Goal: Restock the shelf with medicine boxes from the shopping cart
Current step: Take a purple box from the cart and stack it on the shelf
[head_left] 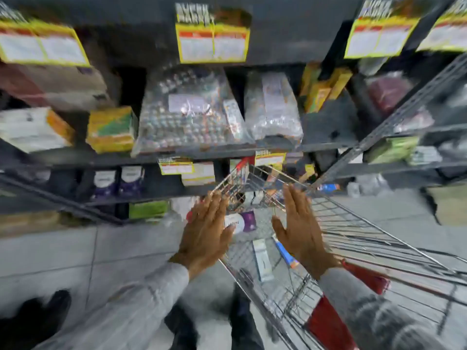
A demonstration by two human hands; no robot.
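A dark grey metal shelving unit filled the upper part of the view, its boards running across at several heights. Yellow-bordered paper price tags hung from the front edge of the top board, their print too blurred to read. To the right, a perforated grey steel upright slanted across the picture, with more dark boards behind it. Below lay a floor of large pale grey tiles with thin darker joints, and it gave back a soft, even light. A tan shape at the far right, perhaps a cardboard carton, stood on the floor.
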